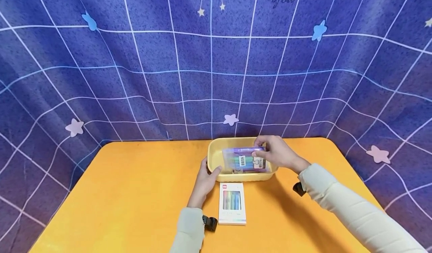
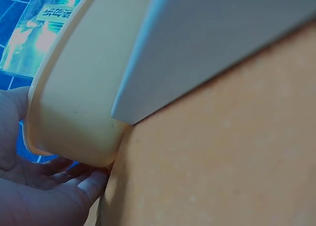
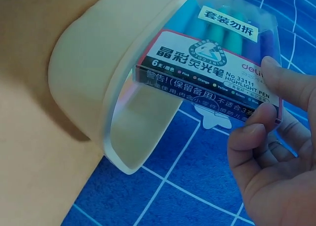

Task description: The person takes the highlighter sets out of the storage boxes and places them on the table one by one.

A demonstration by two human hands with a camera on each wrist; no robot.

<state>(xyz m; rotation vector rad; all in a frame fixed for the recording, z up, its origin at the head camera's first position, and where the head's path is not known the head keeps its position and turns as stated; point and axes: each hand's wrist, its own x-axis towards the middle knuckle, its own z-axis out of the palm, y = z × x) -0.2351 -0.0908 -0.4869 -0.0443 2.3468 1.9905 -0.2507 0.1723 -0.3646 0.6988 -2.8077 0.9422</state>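
Note:
A pale yellow plastic basket [image 1: 214, 159] stands at the table's back edge. My left hand [image 1: 204, 179] grips its left end, thumb at the rim [image 2: 30, 95] and fingers curled against the outer wall. My right hand [image 1: 279, 152] pinches one end of a clear pack of highlighters [image 3: 222, 63] between thumb and fingers. That pack, with blue, green and purple pens and a printed label, is held at the basket's opening. Something partly hidden lies below it in the basket; I cannot tell what. In front of the basket lies a white box of coloured pens [image 1: 232, 215], untouched by either hand.
The orange tabletop [image 1: 141, 193] spreads to both sides of the basket. A blue gridded curtain [image 1: 195, 84] with star patterns hangs right behind the table. Dark wrist cameras [image 1: 210, 223] sit at both sleeves.

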